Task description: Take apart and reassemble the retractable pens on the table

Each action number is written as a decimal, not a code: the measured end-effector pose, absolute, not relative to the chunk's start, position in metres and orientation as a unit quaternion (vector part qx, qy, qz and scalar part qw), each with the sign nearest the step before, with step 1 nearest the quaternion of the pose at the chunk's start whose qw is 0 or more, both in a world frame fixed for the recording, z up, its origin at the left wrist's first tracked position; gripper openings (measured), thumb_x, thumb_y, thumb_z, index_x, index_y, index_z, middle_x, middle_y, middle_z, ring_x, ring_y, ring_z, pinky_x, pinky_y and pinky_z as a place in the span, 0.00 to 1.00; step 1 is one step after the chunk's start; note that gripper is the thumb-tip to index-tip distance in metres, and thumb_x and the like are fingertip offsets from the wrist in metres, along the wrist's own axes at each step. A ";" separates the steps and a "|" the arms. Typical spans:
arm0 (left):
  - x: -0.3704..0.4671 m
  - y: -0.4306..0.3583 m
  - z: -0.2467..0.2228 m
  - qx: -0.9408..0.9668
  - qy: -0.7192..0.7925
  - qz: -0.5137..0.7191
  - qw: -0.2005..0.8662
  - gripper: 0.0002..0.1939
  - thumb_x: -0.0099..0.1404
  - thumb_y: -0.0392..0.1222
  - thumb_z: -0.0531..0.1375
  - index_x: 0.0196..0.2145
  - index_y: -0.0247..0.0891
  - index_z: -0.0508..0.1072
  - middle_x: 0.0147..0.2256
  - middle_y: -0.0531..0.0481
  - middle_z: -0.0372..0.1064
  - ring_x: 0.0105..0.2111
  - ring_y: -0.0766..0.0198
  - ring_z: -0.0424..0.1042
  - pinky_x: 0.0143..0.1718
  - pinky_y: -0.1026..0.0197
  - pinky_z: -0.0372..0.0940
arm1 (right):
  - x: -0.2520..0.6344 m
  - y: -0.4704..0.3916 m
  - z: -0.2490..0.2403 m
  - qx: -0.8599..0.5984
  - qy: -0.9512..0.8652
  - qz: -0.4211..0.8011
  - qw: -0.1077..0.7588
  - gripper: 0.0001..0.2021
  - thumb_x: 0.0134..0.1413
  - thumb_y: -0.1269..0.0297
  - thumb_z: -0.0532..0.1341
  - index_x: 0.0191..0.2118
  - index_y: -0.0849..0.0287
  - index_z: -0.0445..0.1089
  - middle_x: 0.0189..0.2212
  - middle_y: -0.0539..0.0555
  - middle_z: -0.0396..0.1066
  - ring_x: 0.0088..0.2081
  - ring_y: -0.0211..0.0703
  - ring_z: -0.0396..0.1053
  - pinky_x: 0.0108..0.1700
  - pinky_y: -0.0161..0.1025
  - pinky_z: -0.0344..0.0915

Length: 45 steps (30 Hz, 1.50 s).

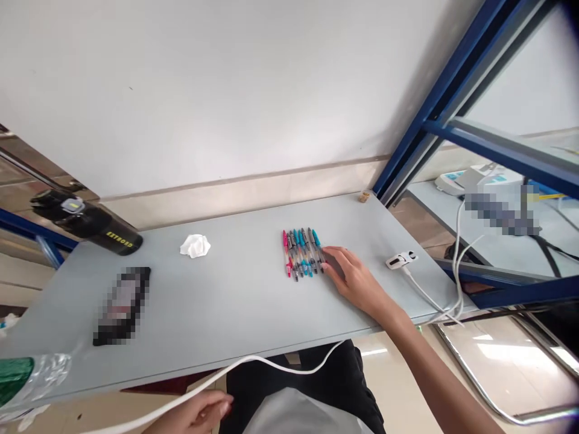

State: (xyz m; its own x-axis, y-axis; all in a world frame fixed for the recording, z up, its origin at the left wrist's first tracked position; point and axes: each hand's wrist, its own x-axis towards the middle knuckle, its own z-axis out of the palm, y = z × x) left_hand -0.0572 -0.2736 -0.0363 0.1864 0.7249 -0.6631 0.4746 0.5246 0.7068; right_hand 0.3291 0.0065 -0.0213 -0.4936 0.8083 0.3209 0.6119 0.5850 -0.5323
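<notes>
At the far left, at the near end of the grey table (235, 295), a green and see-through plastic thing (15, 380), cut off by the edge of the view. Farther back, in the corner by the wall, a black bottle (97, 226) with yellow letters on it. Nearer, flat on the table, a dark thing (122, 304), too blurry to name. Next, near the back, a crumpled white tissue (195, 246). Down below the table's front edge, by black trousers (307, 364), the left hand (194, 413), fingers curled in. Cannot tell if holding anything. Just above, a loopy white cord (253, 357). Right of the middle, on the table, a row of pens (300, 238), side by side, pink, grey and blue-green tops toward the wall. Right at the last pen, the right hand (325, 259), thumb and fingers spread apart, tips touching the side of the row. In the back corner, a small brown thing (363, 197). Closer, a white gadget (401, 260) with a white wire. Past that, a blue frame (429, 102).
</notes>
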 end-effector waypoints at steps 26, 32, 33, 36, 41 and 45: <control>0.031 -0.008 -0.016 0.789 0.460 0.339 0.227 0.20 0.84 0.53 0.53 0.40 0.40 0.76 0.43 0.44 0.76 0.46 0.55 0.73 0.55 0.52 0.66 | 0.285 0.126 -0.004 -0.498 -0.808 0.210 0.237 0.38 0.80 0.42 0.48 0.19 0.55 0.72 0.22 0.56 0.77 0.29 0.45 0.72 0.47 0.40 0.61; -0.006 -0.028 -0.001 0.778 0.509 0.307 0.202 0.17 0.82 0.53 0.56 0.42 0.40 0.77 0.43 0.45 0.76 0.45 0.56 0.74 0.53 0.53 0.67 | 0.282 0.123 -0.005 -0.501 -0.802 0.180 0.269 0.38 0.80 0.42 0.49 0.19 0.56 0.71 0.20 0.55 0.74 0.27 0.44 0.68 0.43 0.41 0.58; -0.015 -0.036 0.003 0.768 0.525 0.315 0.189 0.16 0.82 0.53 0.56 0.43 0.40 0.77 0.44 0.45 0.76 0.46 0.56 0.74 0.54 0.53 0.67 | 0.282 0.122 -0.005 -0.503 -0.799 0.176 0.279 0.38 0.80 0.42 0.49 0.19 0.56 0.70 0.20 0.54 0.73 0.27 0.43 0.67 0.42 0.42 0.58; -0.049 -0.070 0.008 0.732 0.588 0.317 0.130 0.15 0.82 0.53 0.56 0.47 0.42 0.77 0.49 0.44 0.77 0.52 0.54 0.75 0.59 0.51 0.68 | 0.284 0.122 -0.004 -0.503 -0.789 0.173 0.306 0.37 0.79 0.41 0.48 0.19 0.56 0.69 0.18 0.54 0.70 0.25 0.43 0.65 0.41 0.42 0.58; -0.115 -0.142 -0.008 0.667 0.696 0.258 -0.059 0.16 0.81 0.52 0.56 0.55 0.42 0.77 0.56 0.41 0.75 0.59 0.49 0.74 0.67 0.46 0.66 | 0.285 0.120 -0.003 -0.491 -0.788 0.168 0.331 0.38 0.79 0.38 0.47 0.19 0.55 0.67 0.17 0.52 0.68 0.24 0.42 0.63 0.40 0.43 0.58; -0.150 -0.200 -0.025 0.604 0.743 0.238 -0.165 0.18 0.79 0.50 0.59 0.59 0.40 0.76 0.58 0.37 0.76 0.62 0.43 0.74 0.70 0.42 0.65 | 0.280 0.114 0.000 -0.479 -0.798 0.156 0.331 0.39 0.79 0.37 0.47 0.19 0.55 0.66 0.16 0.52 0.65 0.23 0.41 0.62 0.40 0.43 0.59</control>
State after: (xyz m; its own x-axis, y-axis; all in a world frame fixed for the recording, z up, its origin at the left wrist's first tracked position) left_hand -0.1500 -0.1998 -0.0254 -0.2159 0.8185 0.5324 0.9755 0.1574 0.1535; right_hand 0.2801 0.1144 -0.0002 -0.3223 0.8673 0.3794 0.6602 0.4932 -0.5665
